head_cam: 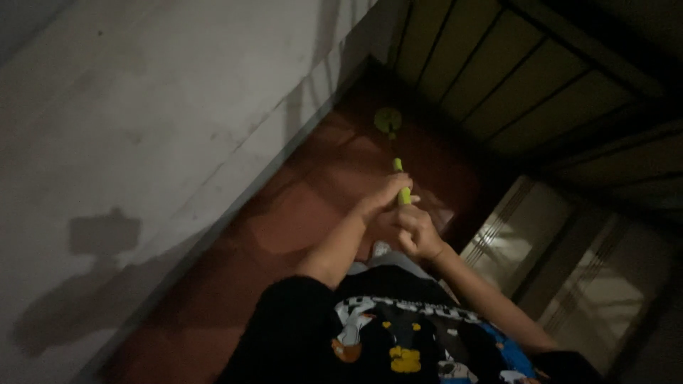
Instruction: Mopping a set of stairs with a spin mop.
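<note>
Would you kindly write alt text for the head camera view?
Both hands, left hand and right hand, grip a thin yellow-green stick over a dim reddish-brown floor. A round yellow-green object lies farther along the floor, beside a pale grey wall.

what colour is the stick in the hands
Yellow-green. The stick shows best in the head view, gripped by the left hand and right hand.
</note>
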